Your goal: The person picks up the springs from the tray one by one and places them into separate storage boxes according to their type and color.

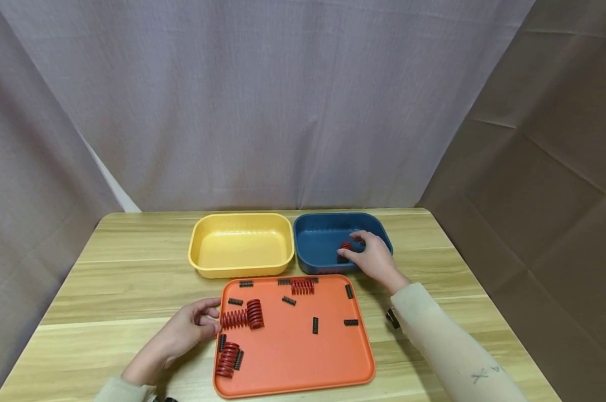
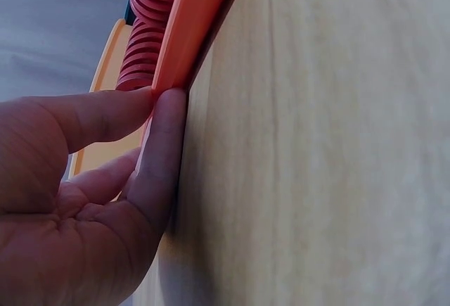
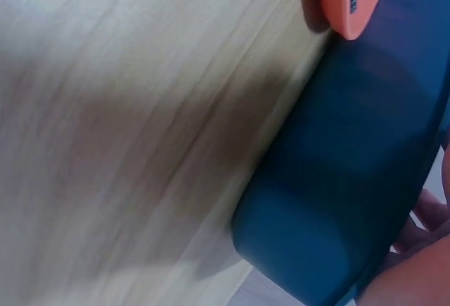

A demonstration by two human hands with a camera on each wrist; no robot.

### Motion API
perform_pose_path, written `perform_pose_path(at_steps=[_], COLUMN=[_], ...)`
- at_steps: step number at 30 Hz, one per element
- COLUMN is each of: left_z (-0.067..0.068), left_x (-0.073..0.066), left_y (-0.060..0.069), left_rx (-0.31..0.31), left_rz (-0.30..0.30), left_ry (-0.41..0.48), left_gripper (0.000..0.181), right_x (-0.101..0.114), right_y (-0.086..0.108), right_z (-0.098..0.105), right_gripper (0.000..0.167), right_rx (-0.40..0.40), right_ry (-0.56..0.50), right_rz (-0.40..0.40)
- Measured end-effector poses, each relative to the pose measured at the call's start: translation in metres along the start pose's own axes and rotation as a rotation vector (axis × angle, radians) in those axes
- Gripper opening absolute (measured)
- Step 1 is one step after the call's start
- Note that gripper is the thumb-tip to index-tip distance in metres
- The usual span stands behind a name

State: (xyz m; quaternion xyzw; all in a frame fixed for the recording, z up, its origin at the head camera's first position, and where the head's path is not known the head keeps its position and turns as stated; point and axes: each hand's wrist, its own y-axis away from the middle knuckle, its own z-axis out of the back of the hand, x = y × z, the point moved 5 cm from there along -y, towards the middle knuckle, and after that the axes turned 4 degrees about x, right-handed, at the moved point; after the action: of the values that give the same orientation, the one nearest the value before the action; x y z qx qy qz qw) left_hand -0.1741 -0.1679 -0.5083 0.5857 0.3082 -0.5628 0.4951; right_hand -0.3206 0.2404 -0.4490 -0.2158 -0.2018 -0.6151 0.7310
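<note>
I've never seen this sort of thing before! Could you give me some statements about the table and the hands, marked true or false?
1. The left hand grips the edge of the orange tray. True.
2. In the head view, the yellow bin stands left of the blue bin. True.
3. The right hand is at the yellow bin. False: it is at the blue bin.
4. Dark springs lie on the tray. True.
5. Every red spring is on the tray. False: one red spring is at the right hand's fingertips.

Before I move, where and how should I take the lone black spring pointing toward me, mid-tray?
Probably best from above, pinching the black spring across its middle from left and right. It lies on its side, lengthwise towards you, with bare orange tray on both sides.
</note>
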Motion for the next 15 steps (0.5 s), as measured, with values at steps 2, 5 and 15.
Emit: perform_pose_path(at_steps=[2,5,15], left_z=[0.000,0.000,0.000], left_x=[0.000,-0.001,-0.001], left_y=[0.000,0.000,0.001], left_rx=[-0.002,-0.007,0.006], left_rz=[0.004,0.009,-0.006], left_ry=[-0.001,-0.006,-0.002], left_gripper=[0.067,0.067,0.066], right_x=[0.002,0.006,0.028], right_y=[0.002,0.007,0.037], right_z=[0.003,0.007,0.016], right_gripper=[0.061,0.062,0.056], right_rx=[-0.005,-0.014,0.024], right_ry=[-0.022,-0.053,-0.197], right_rz=[0.008,0.031,0.132])
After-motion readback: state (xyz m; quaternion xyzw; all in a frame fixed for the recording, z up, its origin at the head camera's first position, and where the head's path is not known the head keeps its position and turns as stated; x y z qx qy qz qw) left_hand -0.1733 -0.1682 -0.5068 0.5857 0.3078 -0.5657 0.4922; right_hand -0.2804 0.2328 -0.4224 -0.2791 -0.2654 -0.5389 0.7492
